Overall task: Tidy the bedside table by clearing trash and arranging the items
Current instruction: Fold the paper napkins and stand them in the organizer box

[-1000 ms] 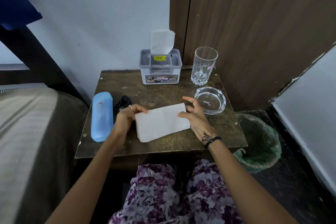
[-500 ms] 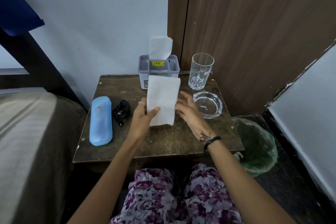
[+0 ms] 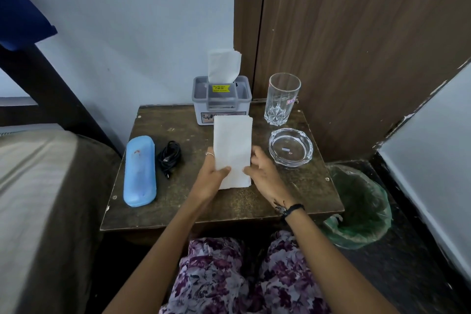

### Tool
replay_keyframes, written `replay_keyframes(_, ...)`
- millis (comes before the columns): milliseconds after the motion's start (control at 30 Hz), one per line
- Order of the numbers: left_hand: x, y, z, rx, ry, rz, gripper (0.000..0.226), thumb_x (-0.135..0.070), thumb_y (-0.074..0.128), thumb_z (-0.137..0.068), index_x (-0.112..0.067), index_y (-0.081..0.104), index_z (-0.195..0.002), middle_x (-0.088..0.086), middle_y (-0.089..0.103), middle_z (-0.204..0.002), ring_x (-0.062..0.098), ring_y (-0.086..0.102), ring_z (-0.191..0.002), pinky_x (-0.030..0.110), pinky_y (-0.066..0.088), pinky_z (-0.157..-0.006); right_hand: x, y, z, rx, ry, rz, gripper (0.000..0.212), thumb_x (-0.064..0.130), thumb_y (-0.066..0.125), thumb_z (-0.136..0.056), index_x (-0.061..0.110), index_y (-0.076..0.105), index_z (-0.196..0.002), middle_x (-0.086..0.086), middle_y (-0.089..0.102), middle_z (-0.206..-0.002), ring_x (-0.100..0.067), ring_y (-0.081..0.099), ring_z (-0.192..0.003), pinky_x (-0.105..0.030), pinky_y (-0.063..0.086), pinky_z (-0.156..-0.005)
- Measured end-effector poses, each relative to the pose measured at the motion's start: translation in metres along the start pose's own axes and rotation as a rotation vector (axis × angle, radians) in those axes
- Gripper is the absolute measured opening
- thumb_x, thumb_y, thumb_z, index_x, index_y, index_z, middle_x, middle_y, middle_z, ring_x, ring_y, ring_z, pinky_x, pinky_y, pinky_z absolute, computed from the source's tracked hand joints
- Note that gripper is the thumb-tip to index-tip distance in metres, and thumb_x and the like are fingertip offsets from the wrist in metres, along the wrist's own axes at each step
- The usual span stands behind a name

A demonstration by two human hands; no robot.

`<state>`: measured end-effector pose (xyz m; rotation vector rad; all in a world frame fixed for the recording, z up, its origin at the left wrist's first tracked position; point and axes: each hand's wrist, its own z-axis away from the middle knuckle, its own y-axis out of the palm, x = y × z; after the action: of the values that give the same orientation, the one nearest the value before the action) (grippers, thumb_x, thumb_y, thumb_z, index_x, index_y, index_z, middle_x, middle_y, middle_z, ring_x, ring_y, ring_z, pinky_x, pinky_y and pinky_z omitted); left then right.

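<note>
Item: folded white paper tissue (image 3: 232, 150). I now see it upright and lengthwise above the worn brown wooden bedside table (image 3: 229, 206); a second ago it lay crosswise and flat. Left hand (image 3: 212, 178) pinches its lower left edge, thumb in front. Right hand (image 3: 260, 173) holds the right edge, fingers curled behind. I judge it squared for restocking the grey plastic tissue box (image 3: 221, 100) behind, not binned.

Both hands raised, thumbs forward — left grip (image 3: 212, 177), right grip (image 3: 262, 173) pinching.
</note>
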<state>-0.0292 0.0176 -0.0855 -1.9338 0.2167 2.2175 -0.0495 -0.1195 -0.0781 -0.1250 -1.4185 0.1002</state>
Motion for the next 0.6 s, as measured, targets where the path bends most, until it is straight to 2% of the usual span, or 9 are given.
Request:
replay_keyframes(100, -0.011, -0.008, -0.007, 0.096, -0.012, -0.184, 0.05, 0.005, 0.047, -0.088, -0.028, 0.03, -0.123, -0.004, 0.051, -0.116, 0.014, 0.051, -0.106, 0.025, 0.047, -0.083, 0.004, -0.005, -0.006, -0.019, -0.066, 0.002, 0.033, -0.007, 0.046, -0.09, 0.009, 0.048, -0.119, -0.009, 0.066, -0.116, -0.019, 0.063, -0.102, -0.031, 0.054, -0.083)
replay_keyframes(200, -0.031, -0.018, -0.019, -0.005, 0.051, -0.23, 0.053, 0.005, 0.048, -0.088, -0.02, 0.033, -0.133, 0.001, 0.05, -0.123, 0.019, 0.049, -0.114, 0.037, 0.045, -0.094, 0.019, -0.009, -0.02, 0.005, -0.103, 0.001, 0.026, 0.0, 0.049, -0.092, 0.013, 0.05, -0.114, -0.007, 0.066, -0.113, -0.013, 0.063, -0.098, -0.019, 0.053, -0.078)
replay_keyframes(267, -0.047, -0.022, -0.03, -0.081, 0.139, -0.21, 0.053, 0.005, 0.049, -0.088, -0.017, 0.029, -0.131, 0.001, 0.051, -0.122, 0.021, 0.052, -0.113, 0.033, 0.051, -0.088, 0.031, -0.01, -0.033, 0.046, -0.097, 0.037, 0.024, 0.003, 0.05, -0.093, 0.009, 0.052, -0.117, -0.012, 0.064, -0.117, -0.014, 0.062, -0.096, -0.017, 0.053, -0.074)
replay_keyframes(333, -0.063, -0.025, -0.041, -0.138, 0.24, -0.243, 0.053, 0.004, 0.052, -0.088, -0.025, 0.025, -0.123, 0.0, 0.051, -0.116, 0.016, 0.056, -0.102, 0.012, 0.051, -0.068, 0.045, -0.011, -0.049, 0.038, -0.112, 0.061, 0.026, 0.004, 0.051, -0.094, 0.003, 0.053, -0.12, -0.015, 0.063, -0.119, -0.018, 0.063, -0.093, -0.019, 0.056, -0.071)
replay_keyframes(400, -0.08, -0.026, -0.053, -0.199, 0.337, -0.329, 0.056, 0.001, 0.056, -0.087, -0.035, 0.023, -0.115, -0.004, 0.047, -0.114, 0.009, 0.054, -0.094, 0.002, 0.046, -0.057, 0.062, -0.013, -0.066, -0.014, -0.177, 0.074, 0.023, 0.003, 0.051, -0.093, 0.001, 0.055, -0.116, -0.015, 0.063, -0.117, -0.019, 0.064, -0.092, -0.018, 0.057, -0.068)
replay_keyframes(433, -0.087, -0.027, -0.06, -0.226, 0.384, -0.388, 0.053, -0.001, 0.057, -0.086, -0.035, 0.027, -0.112, -0.005, 0.046, -0.114, 0.008, 0.053, -0.092, 0.003, 0.046, -0.059, 0.07, -0.014, -0.075, -0.032, -0.214, 0.081, 0.02, 0.003, 0.051, -0.093, 0.001, 0.056, -0.112, -0.014, 0.063, -0.114, -0.018, 0.063, -0.093, -0.017, 0.057, -0.069)
replay_keyframes(500, -0.099, -0.03, -0.074, -0.266, 0.469, -0.513, 0.036, -0.002, 0.058, -0.086, -0.03, 0.043, -0.103, -0.002, 0.052, -0.111, 0.012, 0.054, -0.089, 0.013, 0.049, -0.069, 0.085, -0.017, -0.093, -0.068, -0.269, 0.116, 0.014, 0.002, 0.051, -0.093, -0.004, 0.057, -0.105, -0.017, 0.064, -0.106, -0.021, 0.064, -0.096, -0.021, 0.057, -0.073)
replay_keyframes(533, -0.104, -0.031, -0.082, -0.276, 0.49, -0.562, 0.028, -0.003, 0.058, -0.085, -0.027, 0.052, -0.098, 0.002, 0.057, -0.108, 0.015, 0.053, -0.086, 0.02, 0.047, -0.072, 0.09, -0.018, -0.102, -0.093, -0.282, 0.138, 0.014, 0.001, 0.052, -0.092, -0.009, 0.056, -0.102, -0.021, 0.064, -0.102, -0.025, 0.065, -0.097, -0.024, 0.058, -0.074)
replay_keyframes(600, -0.111, -0.035, -0.098, -0.265, 0.482, -0.614, 0.024, -0.001, 0.06, -0.084, -0.021, 0.062, -0.097, 0.007, 0.06, -0.106, 0.017, 0.053, -0.084, 0.021, 0.045, -0.072, 0.096, -0.019, -0.119, -0.142, -0.29, 0.164, 0.013, -0.001, 0.056, -0.09, -0.013, 0.056, -0.095, -0.032, 0.062, -0.098, -0.033, 0.065, -0.099, -0.023, 0.058, -0.07)
